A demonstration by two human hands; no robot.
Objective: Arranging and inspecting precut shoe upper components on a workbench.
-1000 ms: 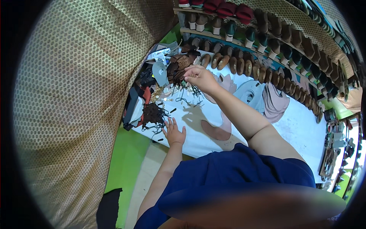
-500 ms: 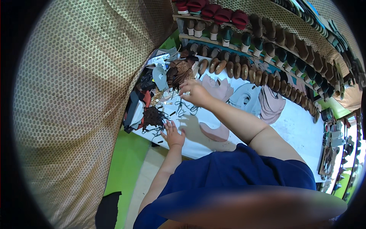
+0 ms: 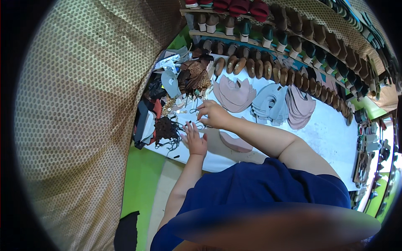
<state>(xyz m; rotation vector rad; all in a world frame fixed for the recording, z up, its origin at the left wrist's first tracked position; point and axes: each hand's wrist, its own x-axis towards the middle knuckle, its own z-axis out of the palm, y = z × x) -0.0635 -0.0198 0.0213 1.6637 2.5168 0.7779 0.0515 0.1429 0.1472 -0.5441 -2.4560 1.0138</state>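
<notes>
My left hand (image 3: 195, 141) is over the white tabletop with its fingers spread, beside a heap of dark brown strappy pieces (image 3: 168, 129). The fingertips reach small dark bits on the table. To its upper right, my right hand (image 3: 215, 115) has its fingers bent toward the thumb, above thin dark straps (image 3: 194, 111). Whatever sits between those fingertips is too small to make out. Under my right forearm lies a curved pink cut piece (image 3: 235, 142), partly covered.
Fanned stacks of pink (image 3: 234, 95) and light grey (image 3: 270, 102) cut pieces lie behind. Brown leopard-patterned pieces (image 3: 197, 75) are piled at the left. Rows of shoe forms (image 3: 259, 69) and racks of heeled shoes (image 3: 268, 35) line the back. A patterned curtain (image 3: 83, 117) hangs at the left.
My right hand has come down from beside the patterned pile to the thin straps. My left hand has shifted slightly up and right, nearer the right hand. The whole view has shifted a little.
</notes>
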